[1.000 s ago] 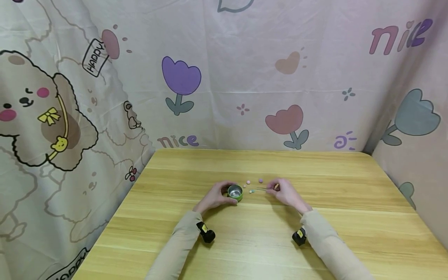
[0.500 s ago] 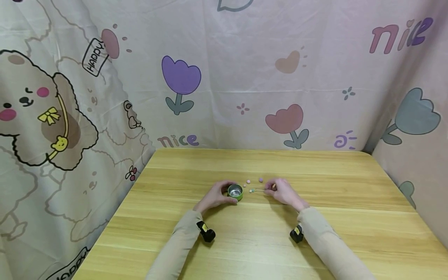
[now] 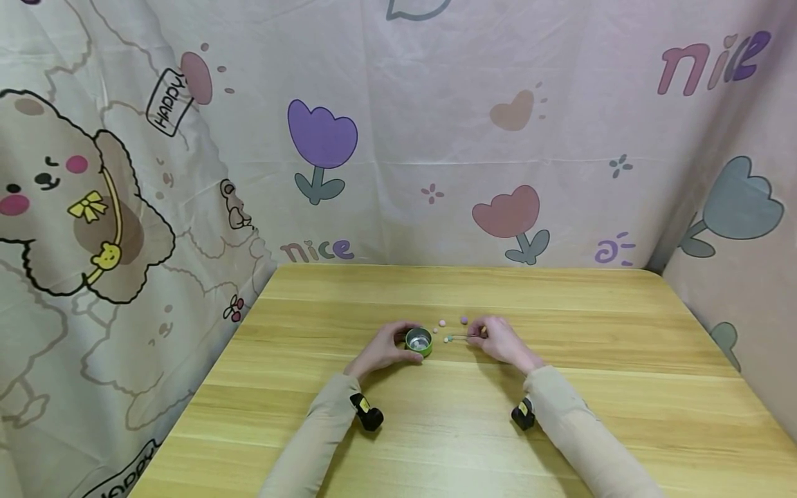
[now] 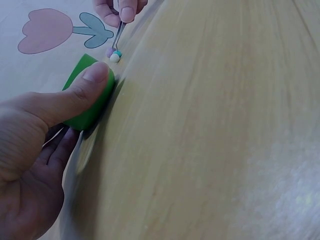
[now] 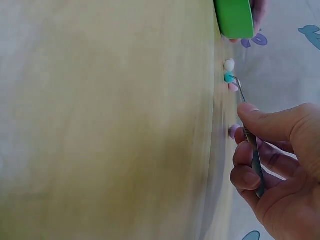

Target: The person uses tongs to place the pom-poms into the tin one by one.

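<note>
My left hand (image 3: 386, 348) holds a small round tin (image 3: 426, 353), green outside and silvery inside, upright on the table with thumb and fingers around its side. In the left wrist view the thumb lies along the green wall (image 4: 84, 116). Between thumb and fingers, my right hand (image 3: 503, 340) pinches metal tweezers (image 5: 256, 162) with bent tips. Those tips are right at a teal ball (image 5: 228, 77), which sits against a white ball (image 5: 229, 64) beside the tin. A pink ball (image 3: 442, 323), a pale ball (image 3: 435, 330) and a purple ball (image 3: 463, 320) lie just behind.
The wooden table (image 3: 398, 436) extends around both hands, its back edge meeting a printed cloth (image 3: 398, 207). Black wrist cameras (image 3: 370, 418) are strapped at both sleeves.
My right hand has shifted slightly left, bringing the tweezer tips from just right of the teal ball up to it. My left hand and the tin stay in place.
</note>
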A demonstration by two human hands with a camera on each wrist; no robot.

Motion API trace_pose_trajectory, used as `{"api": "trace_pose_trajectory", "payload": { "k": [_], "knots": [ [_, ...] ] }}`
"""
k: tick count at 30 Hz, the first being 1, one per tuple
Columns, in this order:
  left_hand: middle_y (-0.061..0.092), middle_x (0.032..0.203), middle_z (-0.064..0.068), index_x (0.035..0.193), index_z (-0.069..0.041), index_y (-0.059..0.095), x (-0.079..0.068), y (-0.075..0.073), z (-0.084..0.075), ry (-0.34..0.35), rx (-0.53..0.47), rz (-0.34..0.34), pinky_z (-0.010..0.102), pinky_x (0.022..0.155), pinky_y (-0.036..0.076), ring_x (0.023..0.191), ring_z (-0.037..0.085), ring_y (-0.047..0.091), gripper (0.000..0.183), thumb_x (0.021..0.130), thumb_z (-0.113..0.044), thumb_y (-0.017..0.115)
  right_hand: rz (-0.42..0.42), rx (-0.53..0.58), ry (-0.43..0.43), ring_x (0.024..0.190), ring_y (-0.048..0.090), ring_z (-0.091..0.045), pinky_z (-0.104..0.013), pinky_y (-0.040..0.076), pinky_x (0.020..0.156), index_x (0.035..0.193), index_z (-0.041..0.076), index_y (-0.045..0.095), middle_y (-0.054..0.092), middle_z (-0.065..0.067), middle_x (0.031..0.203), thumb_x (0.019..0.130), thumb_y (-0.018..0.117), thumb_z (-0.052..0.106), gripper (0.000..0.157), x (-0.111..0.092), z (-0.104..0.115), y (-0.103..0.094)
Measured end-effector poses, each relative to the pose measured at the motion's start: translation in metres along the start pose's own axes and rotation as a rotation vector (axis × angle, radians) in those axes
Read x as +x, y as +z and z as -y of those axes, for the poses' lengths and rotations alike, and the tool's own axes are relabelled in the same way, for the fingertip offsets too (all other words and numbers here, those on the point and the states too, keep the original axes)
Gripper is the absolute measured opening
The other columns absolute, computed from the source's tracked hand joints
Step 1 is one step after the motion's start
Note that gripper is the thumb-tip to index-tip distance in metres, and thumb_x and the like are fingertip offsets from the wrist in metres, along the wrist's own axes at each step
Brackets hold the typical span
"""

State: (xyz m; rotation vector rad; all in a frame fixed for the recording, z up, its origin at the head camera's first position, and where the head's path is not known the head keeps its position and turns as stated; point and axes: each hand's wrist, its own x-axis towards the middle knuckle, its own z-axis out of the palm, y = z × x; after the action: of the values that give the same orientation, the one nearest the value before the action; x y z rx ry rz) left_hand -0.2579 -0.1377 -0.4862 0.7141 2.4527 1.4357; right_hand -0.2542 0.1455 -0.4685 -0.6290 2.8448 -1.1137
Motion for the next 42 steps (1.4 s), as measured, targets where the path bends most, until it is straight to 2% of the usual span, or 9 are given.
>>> {"api": "trace_pose_trajectory", "payload": {
  "k": [11,29,42],
  "knots": [
    [0.064,0.133,0.018,0.137,-0.002,0.056,-0.0002,0.0001,0.0003,0.0,0.007,-0.004,0.045,0.111,0.049,0.125,0.033,0.061,0.067,0.077,-0.011,0.086,-0.028,-0.025,0.004,0.077,0.06,-0.012,-0.024,0.052,0.068,0.091,0.0,0.071,0.07,-0.005,0.085,0.09,0.071,0.004,0.004,-0.0002,0.0008,0.0008],
    [0.064,0.133,0.018,0.137,0.0,0.056,0.001,0.0009,-0.0005,-0.006,0.003,-0.006,0.044,0.111,0.05,0.124,0.033,0.062,0.067,0.077,-0.008,0.085,-0.091,-0.036,-0.006,0.073,0.058,-0.011,-0.019,0.047,0.062,0.091,0.0,0.072,0.07,-0.005,0.084,0.088,0.074,0.004,0.005,-0.0016,0.0011,0.0017],
    [0.064,0.133,0.018,0.137,-0.002,0.055,0.0,0.0003,-0.0002,-0.008,0.003,0.0,0.048,0.112,0.048,0.126,0.034,0.06,0.067,0.078,-0.01,0.085,-0.128,-0.035,-0.013,0.069,0.057,-0.009,-0.019,0.046,0.061,0.09,0.001,0.072,0.07,-0.004,0.081,0.089,0.074,0.007,0.006,-0.0031,0.0034,-0.0009]
  ]
}}
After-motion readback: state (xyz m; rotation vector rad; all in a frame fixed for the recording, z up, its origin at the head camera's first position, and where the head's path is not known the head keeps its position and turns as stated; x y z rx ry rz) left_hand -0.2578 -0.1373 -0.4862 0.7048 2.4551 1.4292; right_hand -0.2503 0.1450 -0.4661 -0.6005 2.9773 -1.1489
